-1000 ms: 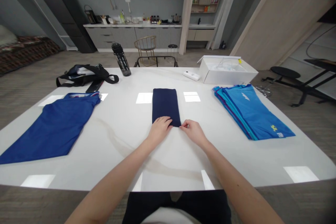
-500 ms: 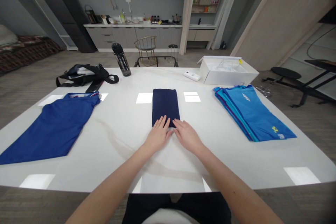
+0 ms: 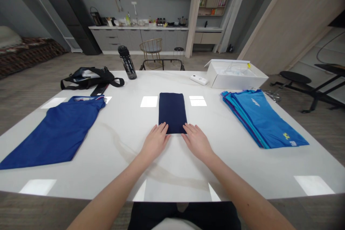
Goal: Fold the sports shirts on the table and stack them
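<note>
A dark navy cloth (image 3: 172, 112), folded into a neat rectangle, lies flat in the middle of the white table. My left hand (image 3: 155, 140) rests at its near left corner, fingertips touching the edge, fingers stretched out. At the near right corner, my right hand (image 3: 198, 141) lies with its fingers extended, the tips on the fabric. Neither hand grips anything. To the left is a blue garment (image 3: 59, 129) with a striped collar edge, laid out flat. On the right sits a stack of folded blue and teal garments (image 3: 265, 118).
Along the far side of the white table (image 3: 129, 172) are a black bag (image 3: 93, 77), a dark phone-like object (image 3: 99, 89), a black bottle (image 3: 127, 64), a white handheld device (image 3: 199, 79) and an open white box (image 3: 237, 75). A metal-framed chair (image 3: 163, 61) stands behind it.
My hands have moved apart, from close together near the middle of the cloth's near edge to its two near corners. The view has shifted slightly.
</note>
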### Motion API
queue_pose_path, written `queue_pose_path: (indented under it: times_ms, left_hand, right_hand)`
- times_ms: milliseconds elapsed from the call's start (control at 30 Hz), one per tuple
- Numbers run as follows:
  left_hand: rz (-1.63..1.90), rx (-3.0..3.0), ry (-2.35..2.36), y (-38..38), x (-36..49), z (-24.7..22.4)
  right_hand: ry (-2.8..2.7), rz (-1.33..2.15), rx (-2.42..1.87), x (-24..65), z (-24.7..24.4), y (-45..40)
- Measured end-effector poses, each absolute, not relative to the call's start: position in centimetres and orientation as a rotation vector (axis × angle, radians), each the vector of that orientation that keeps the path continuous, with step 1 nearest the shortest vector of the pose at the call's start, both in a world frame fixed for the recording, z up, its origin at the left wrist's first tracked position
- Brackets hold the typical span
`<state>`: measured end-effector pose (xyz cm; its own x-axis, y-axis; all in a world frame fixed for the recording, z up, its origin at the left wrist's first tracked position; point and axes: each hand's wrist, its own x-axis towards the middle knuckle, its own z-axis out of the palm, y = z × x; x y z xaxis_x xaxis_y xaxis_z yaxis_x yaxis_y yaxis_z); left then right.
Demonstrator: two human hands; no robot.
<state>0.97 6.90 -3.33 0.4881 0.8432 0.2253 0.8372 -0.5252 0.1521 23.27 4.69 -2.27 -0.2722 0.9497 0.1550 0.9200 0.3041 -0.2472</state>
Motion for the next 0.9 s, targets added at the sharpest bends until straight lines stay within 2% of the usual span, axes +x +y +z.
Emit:
queue_pose_path:
  times_ms: [133, 267, 500, 733, 900]
  left_hand:
    - [0.394, 2.739, 1.421, 7.9, 1.8, -3.9]
    - [0.237, 2.698, 1.446, 7.8, 1.1, -5.4]
    - [0.303, 2.778, 1.401, 8.1, -1.0, -5.8]
    - [0.308, 2.787, 1.506, 7.6, -0.3, -4.1]
    - [0.311, 2.782, 1.436, 5.8, -0.8, -3.2]
  right_hand:
    - [-2.446, 0.270, -1.502, 21.9, -3.1, 6.4]
    - [-2.450, 0.319, -1.610, 22.2, -3.9, 5.7]
    - [-2.423, 0.256, -1.668, 24.1, -3.9, 3.1]
    - [-2.422, 0.007, -1.646, 24.6, -4.3, 4.2]
    - [-2.486, 0.019, -1.525, 25.1, -3.2, 3.5]
